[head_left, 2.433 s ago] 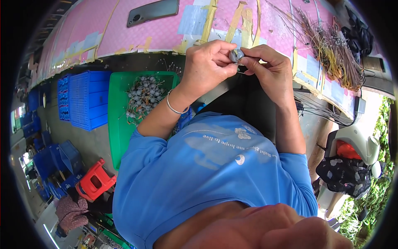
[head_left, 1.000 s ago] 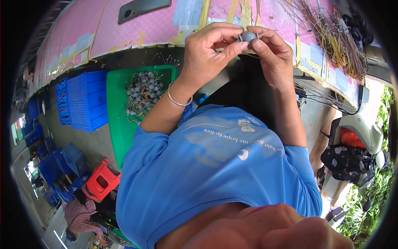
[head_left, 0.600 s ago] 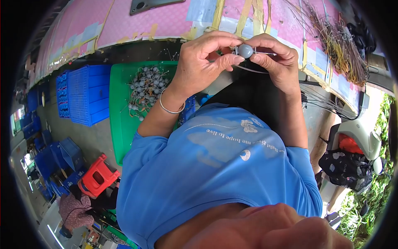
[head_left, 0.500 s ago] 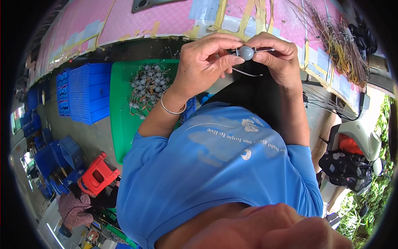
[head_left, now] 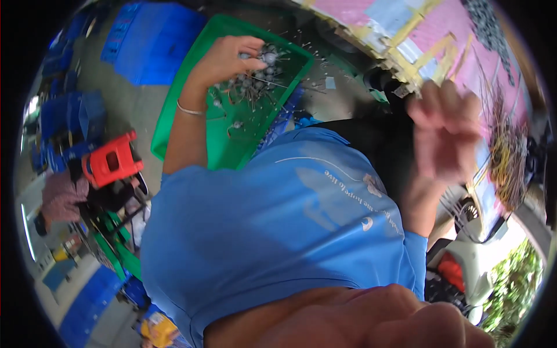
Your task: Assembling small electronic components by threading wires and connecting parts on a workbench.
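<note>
My left hand (head_left: 229,61) reaches over the green tray (head_left: 165,124), its thumb and fingers spread apart. Just beyond the fingertips is a grey ball with wire leads (head_left: 270,58), which looks free of them. Below the hand lies a pile of similar grey balls with thin leads (head_left: 255,87); a few sit apart from it, nearer me. My right hand (head_left: 444,130) is raised by the edge of the pink-covered table (head_left: 400,64). Motion smears its fingers, and I cannot make out anything in them.
Blue crates (head_left: 154,43) stand on the floor beyond the tray to the left. A red stool (head_left: 113,159) is at left, near a seated person (head_left: 61,197). A bundle of yellowish and dark wires (head_left: 507,165) hangs at the table's right side. Small bits litter the floor.
Both hands have parted from the grey ball they held together. My left hand has moved left and over the tray; my right has moved right. The view has turned toward the left.
</note>
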Action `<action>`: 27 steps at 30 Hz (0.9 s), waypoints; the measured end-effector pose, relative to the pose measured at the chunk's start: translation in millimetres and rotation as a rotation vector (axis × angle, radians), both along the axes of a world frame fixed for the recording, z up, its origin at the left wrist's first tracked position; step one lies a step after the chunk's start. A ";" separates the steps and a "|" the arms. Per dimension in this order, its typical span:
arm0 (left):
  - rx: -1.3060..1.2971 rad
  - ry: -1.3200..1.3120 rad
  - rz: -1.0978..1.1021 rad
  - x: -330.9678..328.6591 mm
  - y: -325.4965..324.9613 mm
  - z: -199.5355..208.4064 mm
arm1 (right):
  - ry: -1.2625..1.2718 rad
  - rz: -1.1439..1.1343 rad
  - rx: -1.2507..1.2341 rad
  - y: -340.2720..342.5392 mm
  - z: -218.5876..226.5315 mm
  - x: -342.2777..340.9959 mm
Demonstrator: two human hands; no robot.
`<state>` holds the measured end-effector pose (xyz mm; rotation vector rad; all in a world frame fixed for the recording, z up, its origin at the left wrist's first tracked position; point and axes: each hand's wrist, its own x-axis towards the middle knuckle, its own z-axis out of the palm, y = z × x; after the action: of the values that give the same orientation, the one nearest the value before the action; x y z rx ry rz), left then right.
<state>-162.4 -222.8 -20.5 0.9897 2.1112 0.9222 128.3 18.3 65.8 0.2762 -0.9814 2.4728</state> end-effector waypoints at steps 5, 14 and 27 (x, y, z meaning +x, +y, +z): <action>-0.119 0.260 0.090 -3.2 -19.4 -0.1 | 0.226 0.390 -0.354 -25.7 66.2 8.2; 0.147 0.122 -0.029 40.5 80.8 27.5 | 0.278 0.117 -0.467 -37.1 93.9 44.2; 0.431 -0.142 -0.173 -12.8 300.1 36.6 | 0.421 0.056 -0.257 33.6 77.3 81.8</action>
<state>-175.2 77.2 16.1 1.2539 1.7120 1.3462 210.1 51.9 143.1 0.7094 -0.4825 2.4128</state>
